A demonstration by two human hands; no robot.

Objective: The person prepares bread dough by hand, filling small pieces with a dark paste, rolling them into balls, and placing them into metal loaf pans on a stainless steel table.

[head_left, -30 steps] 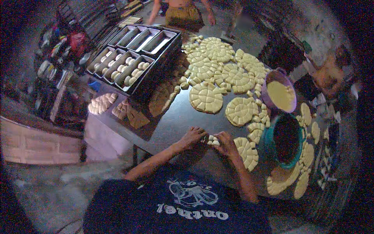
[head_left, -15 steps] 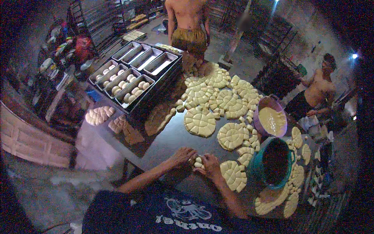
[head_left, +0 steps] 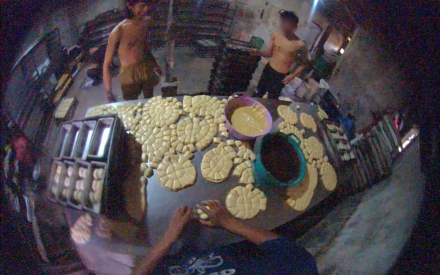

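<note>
At the near edge of the metal table, my right hand [head_left: 213, 212] is curled round a few small pale dough pieces [head_left: 202, 213]. Just to their left is my left hand [head_left: 180, 216], a small gap from the dough; its fingers are too blurred to read. A scored round of dough [head_left: 246, 201] lies right of my right hand. Beyond my hands sit two more rounds, one on the left [head_left: 176, 173] and one in the middle [head_left: 217, 164], cut into wedge-like pieces.
Joined metal loaf tins [head_left: 106, 137] stand at the left, the near ones holding dough pieces. A teal bucket [head_left: 300, 172] with dark contents and a purple tub [head_left: 228, 120] of yellowish mixture stand right of centre. Two people, one at left [head_left: 133, 50], one at right [head_left: 285, 52], are beyond the table.
My view has swung to the right, so the tins now sit farther left. My left hand has come away from the dough pieces; my right hand stays on them. The person at the far side has turned round.
</note>
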